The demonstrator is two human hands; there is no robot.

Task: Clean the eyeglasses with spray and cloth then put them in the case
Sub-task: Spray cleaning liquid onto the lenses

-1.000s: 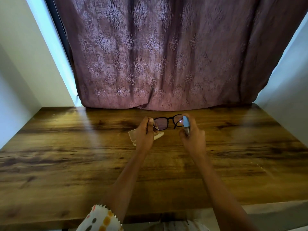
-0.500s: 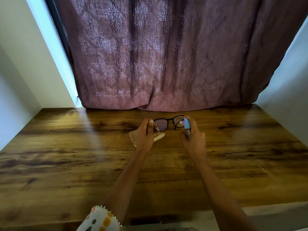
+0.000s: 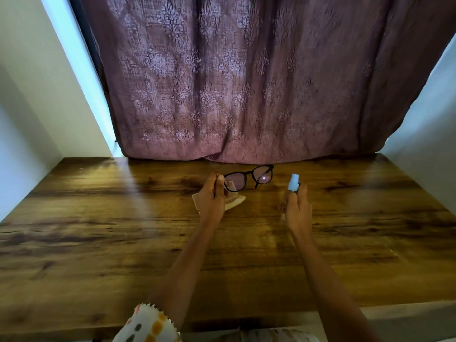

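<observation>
- Left hand (image 3: 211, 195) is raised above the worktop (image 3: 98, 230), with thumb and fingers pinching one end of the eyeglasses (image 3: 249, 174).
- Right hand (image 3: 297, 209) is curled around a spray bottle (image 3: 294, 184). It holds the bottle upright, and the pale blue top sticks out above the fingers.
- Count: two hands, one pair of eyeglasses, one spray bottle, one case (image 3: 235, 203) and one cloth (image 3: 148, 324).
- One pair of eyeglasses, black-framed, is held clear of the worktop. They reach from the left hand's fingertips towards the right, and a small glint shows on the farther lens.
- Between the free end of the eyeglasses and the spray bottle there is a clear gap, so the two do not touch. The bottle's top sits a little lower in the view than the frames.
- One case, pale beige, lies on the worktop directly under the left hand, which hides most of it. Part shows to the hand's left and part to its right. Whether it lies open I cannot tell.
- One cloth, white with orange and dark spots and a zigzag edge, is at the bottom of the view beside the left forearm, well apart from both hands. Whether it rests on the worktop I cannot tell.
- Behind the dark wooden worktop hangs a patterned mauve curtain (image 3: 234, 82), with pale walls on either side.
</observation>
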